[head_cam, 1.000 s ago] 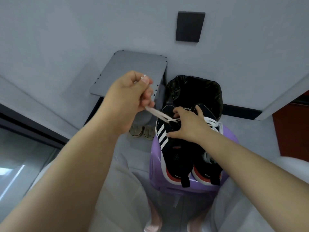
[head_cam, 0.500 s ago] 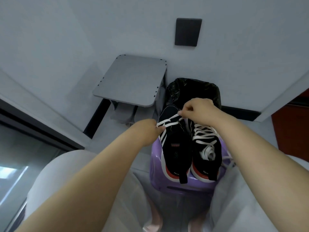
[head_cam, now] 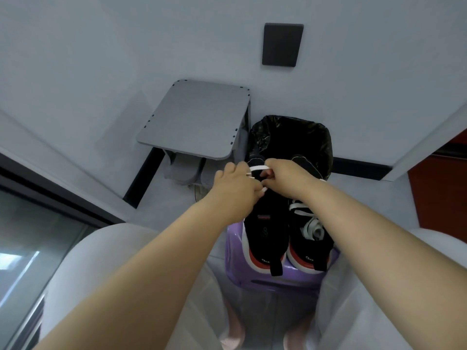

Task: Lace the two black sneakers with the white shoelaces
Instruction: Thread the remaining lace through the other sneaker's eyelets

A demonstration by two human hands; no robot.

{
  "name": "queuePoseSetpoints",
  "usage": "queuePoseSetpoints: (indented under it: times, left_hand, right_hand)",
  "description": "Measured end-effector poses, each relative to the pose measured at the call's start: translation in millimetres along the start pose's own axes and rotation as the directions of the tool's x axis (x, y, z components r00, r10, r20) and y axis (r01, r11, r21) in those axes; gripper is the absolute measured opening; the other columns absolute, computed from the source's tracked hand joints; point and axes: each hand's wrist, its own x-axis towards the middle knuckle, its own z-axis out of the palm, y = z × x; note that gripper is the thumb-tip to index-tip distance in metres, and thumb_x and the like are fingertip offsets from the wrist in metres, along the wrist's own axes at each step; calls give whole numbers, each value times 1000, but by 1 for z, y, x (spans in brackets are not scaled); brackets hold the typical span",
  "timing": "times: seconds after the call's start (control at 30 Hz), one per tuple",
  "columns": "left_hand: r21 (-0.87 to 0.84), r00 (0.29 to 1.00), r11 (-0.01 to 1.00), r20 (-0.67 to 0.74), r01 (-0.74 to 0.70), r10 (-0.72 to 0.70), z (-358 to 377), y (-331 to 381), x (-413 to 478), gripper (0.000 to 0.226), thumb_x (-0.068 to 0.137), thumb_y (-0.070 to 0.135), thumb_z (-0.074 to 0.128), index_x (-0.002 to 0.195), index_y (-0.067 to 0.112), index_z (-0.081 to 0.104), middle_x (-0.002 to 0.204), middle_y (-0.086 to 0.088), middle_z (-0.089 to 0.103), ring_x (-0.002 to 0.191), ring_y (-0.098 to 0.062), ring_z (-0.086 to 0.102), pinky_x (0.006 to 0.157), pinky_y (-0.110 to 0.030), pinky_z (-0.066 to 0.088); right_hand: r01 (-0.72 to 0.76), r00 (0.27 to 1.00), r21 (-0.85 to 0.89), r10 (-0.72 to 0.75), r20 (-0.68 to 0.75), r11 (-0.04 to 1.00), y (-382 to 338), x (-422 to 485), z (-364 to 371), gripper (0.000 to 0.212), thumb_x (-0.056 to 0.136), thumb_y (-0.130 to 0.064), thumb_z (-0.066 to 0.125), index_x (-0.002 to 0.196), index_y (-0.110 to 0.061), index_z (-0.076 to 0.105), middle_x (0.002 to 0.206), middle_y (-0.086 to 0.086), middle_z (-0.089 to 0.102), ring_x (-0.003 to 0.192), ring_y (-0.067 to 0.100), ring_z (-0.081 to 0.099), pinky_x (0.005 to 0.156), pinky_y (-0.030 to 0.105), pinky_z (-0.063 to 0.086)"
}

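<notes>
Two black sneakers stand side by side on a purple stool (head_cam: 285, 282), heels toward me. The left sneaker (head_cam: 265, 231) has a white shoelace (head_cam: 257, 168) arching over its toe end. My left hand (head_cam: 233, 184) and my right hand (head_cam: 285, 176) meet over that toe end, and each pinches a part of this lace. The right sneaker (head_cam: 312, 238) shows white lacing across its front, with loose lace bunched in its opening. My hands hide the front eyelets of the left sneaker.
A bin with a black liner (head_cam: 290, 137) stands just beyond the stool. A small grey side table (head_cam: 197, 117) is to its left, against the pale wall. My knees in light trousers flank the stool. A glass panel lies at the far left.
My left hand came down from a high pull and moved right to the left sneaker's toe. My right hand shifted left to meet it; the lace now arches between them.
</notes>
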Motion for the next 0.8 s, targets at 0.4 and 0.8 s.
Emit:
queuePoseSetpoints:
  times: [0.4,0.8]
  left_hand:
    - [-571,970,821,197,-7,145,-34,-17,-59,31,99,29,39,86,13,63,77,8,59,73,-8,51,76,-27,44]
    - [-438,975,871,106,222,-195,16,8,-7,46,99,40,35,124,2,36,112,-19,60,103,-34,57,77,-35,41]
  right_hand:
    - [-46,999,113,44,27,992,4,3,-11,29,87,-33,63,65,-18,51,68,-5,54,70,16,54,70,28,41]
    - [-71,990,731,-41,134,678,-22,-34,-96,23,94,-27,53,85,-10,65,50,-7,37,38,4,29,62,20,52]
